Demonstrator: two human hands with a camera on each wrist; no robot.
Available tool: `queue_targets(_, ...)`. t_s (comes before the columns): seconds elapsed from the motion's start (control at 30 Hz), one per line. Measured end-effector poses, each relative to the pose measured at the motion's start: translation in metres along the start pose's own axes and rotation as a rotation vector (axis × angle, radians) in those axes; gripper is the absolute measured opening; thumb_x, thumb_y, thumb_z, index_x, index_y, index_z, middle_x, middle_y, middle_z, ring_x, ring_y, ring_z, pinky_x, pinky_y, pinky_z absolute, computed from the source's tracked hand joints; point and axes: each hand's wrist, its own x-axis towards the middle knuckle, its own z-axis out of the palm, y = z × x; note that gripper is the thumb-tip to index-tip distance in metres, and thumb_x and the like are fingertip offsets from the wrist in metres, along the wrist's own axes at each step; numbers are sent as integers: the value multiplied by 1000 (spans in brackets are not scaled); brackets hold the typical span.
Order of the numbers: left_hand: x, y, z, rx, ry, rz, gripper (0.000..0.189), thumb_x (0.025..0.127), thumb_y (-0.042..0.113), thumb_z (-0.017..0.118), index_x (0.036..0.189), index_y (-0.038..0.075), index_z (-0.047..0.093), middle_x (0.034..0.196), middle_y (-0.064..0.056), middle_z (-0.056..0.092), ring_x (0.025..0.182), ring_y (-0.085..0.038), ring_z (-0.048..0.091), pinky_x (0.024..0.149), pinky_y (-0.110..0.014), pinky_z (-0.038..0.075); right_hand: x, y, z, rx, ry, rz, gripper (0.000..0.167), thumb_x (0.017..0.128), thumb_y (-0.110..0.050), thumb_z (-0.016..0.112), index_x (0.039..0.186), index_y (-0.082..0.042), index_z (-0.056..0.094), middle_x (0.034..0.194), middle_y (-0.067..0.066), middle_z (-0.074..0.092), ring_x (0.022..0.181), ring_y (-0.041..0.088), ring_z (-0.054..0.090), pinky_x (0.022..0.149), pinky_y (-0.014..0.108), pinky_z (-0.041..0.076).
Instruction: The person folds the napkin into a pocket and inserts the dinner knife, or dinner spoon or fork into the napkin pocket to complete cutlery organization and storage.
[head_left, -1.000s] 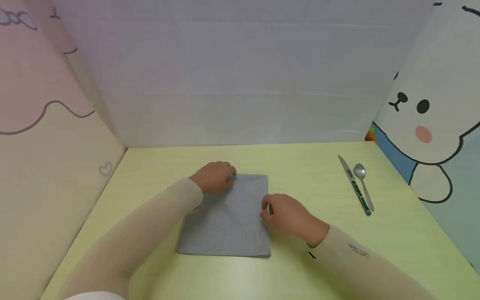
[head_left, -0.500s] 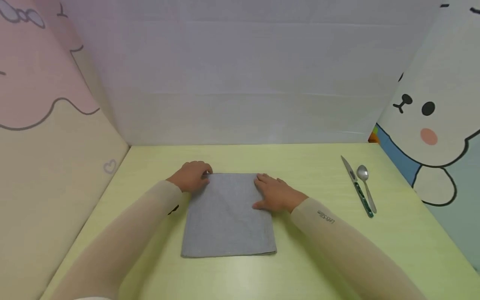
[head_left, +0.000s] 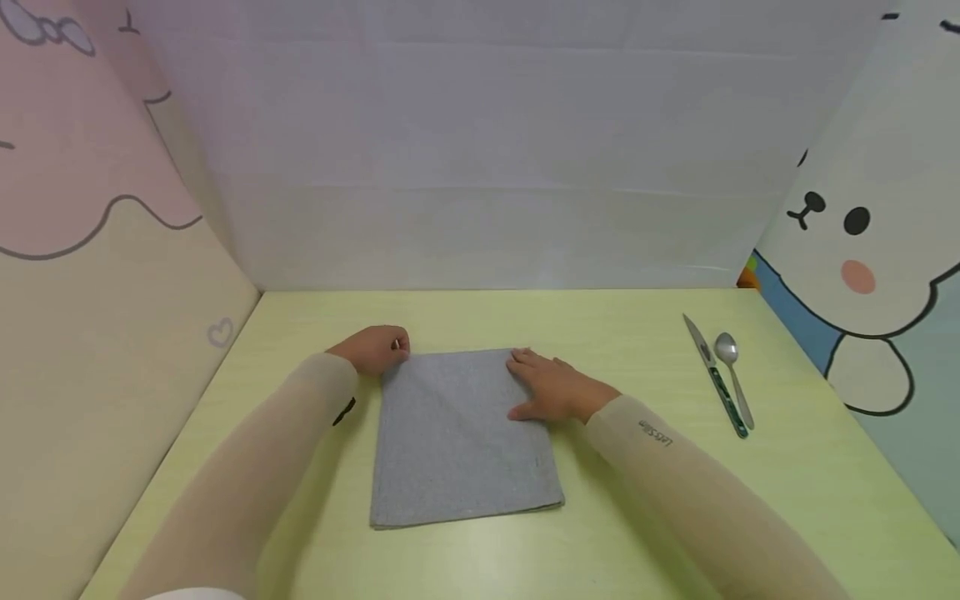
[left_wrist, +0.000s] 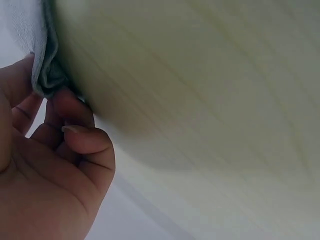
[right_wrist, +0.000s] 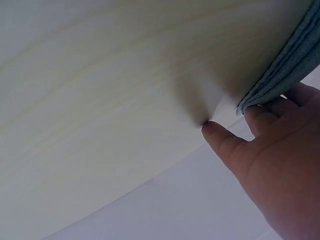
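Observation:
A folded grey cloth napkin [head_left: 465, 442] lies nearly square on the table in the head view. At its far left corner my left hand [head_left: 372, 348] pinches the edge between thumb and curled fingers. The left wrist view shows the napkin's layered corner [left_wrist: 46, 75] caught at the fingertips of that hand [left_wrist: 60, 170]. My right hand [head_left: 558, 389] rests with straight, spread fingers on the far right part of the napkin. From the right wrist, several stacked layers of the napkin [right_wrist: 287, 67] show beside the fingers of this hand [right_wrist: 280, 160].
A knife [head_left: 716, 379] with a dark green handle lies on the right of the pale yellow table [head_left: 465, 567]. Beside it is a metal spoon [head_left: 733, 379]. A white backdrop [head_left: 480, 167] stands along the far edge, with cartoon-printed panels at both sides.
My right hand has gone from the napkin's right edge up onto its far right part. The left hand has moved left to the far left corner and now pinches it; the napkin has turned slightly.

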Motion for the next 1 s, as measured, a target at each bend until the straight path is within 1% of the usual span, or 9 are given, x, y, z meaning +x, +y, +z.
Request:
queue_targets(0.1,0,3,6,93,58,6,7,107,16,57,106,12,63,99,-5,63,84,-22,57,75,-40,49,0,0,1,6,4,0,91,96,-49,71,162,-4,27,170,13,16,157,31,13,121,60,17)
queue_targets(0.17,-2,10,12,220,138,38,8,106,14,60,110,10,65,102,-7,63,90,-26,60,79,-42,51,0,1,2,1,6,3,91,96,-49,70,162,-4,27,170,13,16,157,31,13,121,61,18)
queue_targets(0.3,-10,35,30,464,293,181,20,103,15,64,120,6,67,110,-11,63,102,-32,62,89,-49,52,0,2,3,-22,11,14,91,97,-51,69,162,-4,28,170,13,16,156,30,14,121,61,18)
queue_targets(0.37,-16,50,42,506,302,269,33,102,24,65,130,5,65,121,-13,63,113,-34,61,97,-50,50,0,2,3,-38,15,16,91,97,-52,67,162,-4,28,170,13,17,156,31,14,121,61,17)
queue_targets(0.43,-24,64,53,480,228,306,52,102,39,64,143,7,59,140,-16,57,131,-35,53,109,-51,41,-1,2,4,-67,17,16,91,98,-55,65,163,-4,27,170,13,17,156,30,14,121,61,17)
queue_targets(0.53,-34,79,62,431,76,270,73,102,57,56,160,16,41,164,-16,33,152,-35,29,120,-55,24,-5,3,7,-138,16,6,90,100,-60,57,163,-4,24,171,13,15,157,30,12,121,61,17)
queue_targets(0.63,-36,81,65,392,-22,183,82,99,68,49,165,24,26,171,-10,13,157,-33,9,122,-60,12,-13,3,12,-220,7,-7,91,101,-64,50,164,-5,21,171,13,13,157,30,10,122,59,15)
queue_targets(0.8,-30,72,68,351,-15,129,86,99,72,43,166,21,21,172,-13,7,157,-35,3,122,-60,9,-33,-4,23,-272,-4,-54,94,100,-69,44,164,-4,20,171,13,13,157,30,10,124,55,12)
queue_targets(1.0,-28,72,57,357,33,28,92,99,72,45,165,13,22,169,-23,10,155,-46,7,122,-62,11,-64,-14,39,-249,11,-151,99,98,-75,41,164,-4,21,171,13,15,157,30,11,124,54,11)
